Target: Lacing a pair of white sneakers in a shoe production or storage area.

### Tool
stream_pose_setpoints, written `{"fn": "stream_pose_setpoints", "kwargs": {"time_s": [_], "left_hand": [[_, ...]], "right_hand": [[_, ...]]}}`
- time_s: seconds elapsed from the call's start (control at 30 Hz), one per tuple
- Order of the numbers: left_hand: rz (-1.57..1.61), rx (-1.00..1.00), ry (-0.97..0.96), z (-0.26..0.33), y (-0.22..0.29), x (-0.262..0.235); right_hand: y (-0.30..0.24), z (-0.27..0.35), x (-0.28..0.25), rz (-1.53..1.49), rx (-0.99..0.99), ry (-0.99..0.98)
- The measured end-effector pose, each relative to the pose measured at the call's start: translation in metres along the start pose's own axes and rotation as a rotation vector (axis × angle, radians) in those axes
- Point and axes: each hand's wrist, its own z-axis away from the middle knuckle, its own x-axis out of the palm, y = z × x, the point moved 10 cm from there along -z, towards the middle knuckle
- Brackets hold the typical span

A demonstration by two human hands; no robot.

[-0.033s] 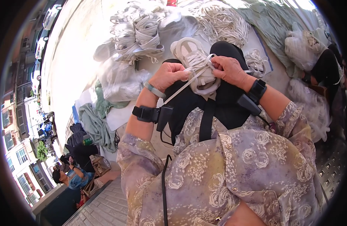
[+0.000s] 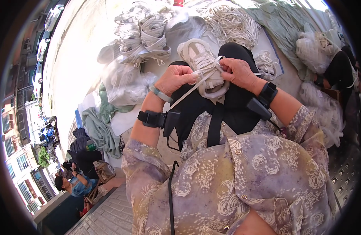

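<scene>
Head view: one white shoe (image 2: 200, 58), upper centre; one left hand (image 2: 174, 79), one right hand (image 2: 240, 73), each pinching white lace (image 2: 188, 92); two black wrist straps (image 2: 268, 92); one lace heap (image 2: 232, 27), top.

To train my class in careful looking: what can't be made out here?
In the head view:
Sneaker: underside hidden beneath its upper.
Left hand and right hand: palms hidden by their backs.
Black-trousered neighbour at right: mostly cut off by the dark rim.
Distant cars: details too small.
</scene>
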Motion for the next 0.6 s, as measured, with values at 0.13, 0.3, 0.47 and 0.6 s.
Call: {"fn": "stream_pose_setpoints", "kwargs": {"time_s": [0.13, 0.3, 0.47, 0.6], "left_hand": [[-0.054, 0.002, 0.084, 0.002, -0.001, -0.001], [-0.700, 0.301, 0.874, 0.016, 0.026, -0.039], [-0.116, 0.288, 0.982, 0.011, -0.014, -0.059], [-0.041, 0.350, 1.070, 0.022, -0.005, -0.046]], "right_hand": [[-0.002, -0.001, 0.003, -0.010, 0.020, -0.030], [-0.011, 0.002, -0.002, -0.015, 0.033, -0.002], [-0.022, 0.014, -0.002, 0.059, 0.059, -0.029], [-0.024, 0.019, -0.010, 0.110, -0.023, -0.033]]}}
